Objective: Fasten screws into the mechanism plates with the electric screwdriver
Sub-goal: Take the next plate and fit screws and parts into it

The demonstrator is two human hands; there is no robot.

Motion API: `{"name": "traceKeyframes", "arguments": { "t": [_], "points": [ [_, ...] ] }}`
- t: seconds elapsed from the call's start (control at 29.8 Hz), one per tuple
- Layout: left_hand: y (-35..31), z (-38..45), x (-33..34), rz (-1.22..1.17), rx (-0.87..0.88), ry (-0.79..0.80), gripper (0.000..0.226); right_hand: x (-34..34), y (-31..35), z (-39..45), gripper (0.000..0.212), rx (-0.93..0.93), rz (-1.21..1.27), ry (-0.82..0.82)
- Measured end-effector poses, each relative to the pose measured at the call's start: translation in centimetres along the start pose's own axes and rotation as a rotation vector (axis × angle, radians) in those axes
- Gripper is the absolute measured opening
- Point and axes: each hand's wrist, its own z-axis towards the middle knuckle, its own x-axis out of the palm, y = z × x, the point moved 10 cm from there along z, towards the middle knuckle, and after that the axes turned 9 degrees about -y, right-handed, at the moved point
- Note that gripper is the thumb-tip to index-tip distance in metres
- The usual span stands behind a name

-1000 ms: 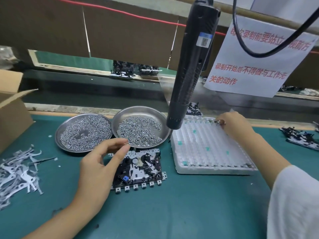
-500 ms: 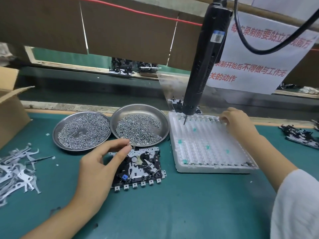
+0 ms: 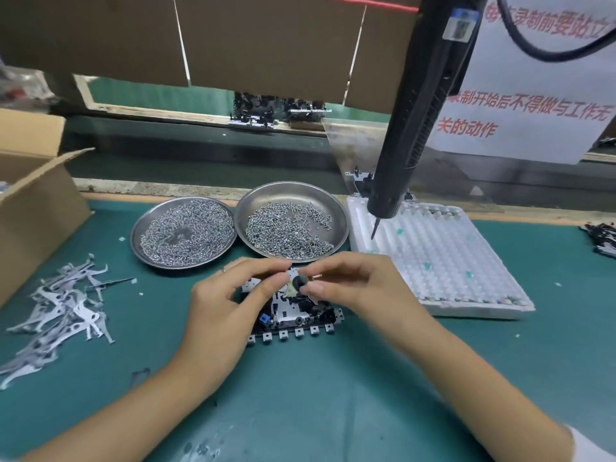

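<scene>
A mechanism plate (image 3: 293,320) of metal and black plastic lies flat on the green mat in the middle. Both hands meet just above its far edge. My right hand (image 3: 353,285) pinches a small round dark part (image 3: 301,281) between thumb and forefinger. My left hand (image 3: 233,295) curls its thumb and forefinger beside that part; whether it touches the part is hidden. The black electric screwdriver (image 3: 416,121) hangs untouched at the upper right, its bit over the white foam tray (image 3: 436,258).
Two round steel dishes, the left dish (image 3: 183,233) and the right dish (image 3: 291,221), hold heaps of small screws behind the plate. Loose metal levers (image 3: 63,308) lie at the left, next to a cardboard box (image 3: 30,195). More mechanisms (image 3: 600,235) sit at the right edge.
My right hand left the far corner of the foam tray and came to the plate with a small round part. The left hand stayed by the plate. The screwdriver swung right.
</scene>
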Motion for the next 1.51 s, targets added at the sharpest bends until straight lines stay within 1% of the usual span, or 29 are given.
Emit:
{"name": "traceKeyframes", "arguments": {
  "t": [0.1, 0.34, 0.5, 0.64, 0.84, 1.01, 1.17, 1.27, 1.38, 1.44, 1.51],
  "points": [
    [0.3, -0.3, 0.1, 0.0, -0.012, 0.04, 0.017, 0.1, -1.0, -0.3, 0.023, -0.007, 0.037, -0.069],
    [0.7, -0.3, 0.4, 0.014, -0.02, 0.085, 0.016, 0.4, -0.6, -0.8, 0.018, -0.06, 0.103, -0.045],
    [0.9, -0.4, 0.5, 0.027, -0.021, 0.094, 0.016, 0.2, -0.7, -0.7, 0.016, -0.079, 0.138, -0.059],
    [0.8, -0.4, 0.6, 0.028, -0.013, 0.1, 0.016, 0.2, -1.0, -0.8, 0.015, -0.085, 0.126, -0.074],
    [0.4, -0.5, 0.9, 0.025, 0.002, 0.117, 0.014, 0.2, -0.5, -1.1, 0.018, -0.163, 0.067, -0.089],
    [-0.4, -0.4, 0.8, 0.095, 0.096, 0.115, 0.016, 0.4, 0.3, -1.4, 0.021, -0.264, -0.084, -0.076],
    [-0.1, -0.2, -0.1, 0.143, 0.099, 0.081, 0.034, 0.5, 1.1, -1.7, 0.023, -0.384, -0.223, -0.107],
    [0.0, -0.2, -0.1, 0.184, 0.093, 0.108, 0.036, 0.6, 1.2, -1.8, 0.018, -0.413, -0.243, -0.116],
    [-0.3, -0.2, 0.3, 0.229, 0.105, 0.153, 0.033, 0.7, 1.1, -1.9, 0.018, -0.442, -0.268, -0.127],
    [-0.5, -0.2, 0.5, 0.269, 0.133, 0.195, 0.032, 0.8, 1.1, -2.0, 0.017, -0.485, -0.336, -0.136],
    [-0.4, -0.1, 0.3, 0.285, 0.131, 0.229, 0.034, 1.1, 1.3, -2.1, 0.013, -0.568, -0.439, -0.147]
  ]
}}
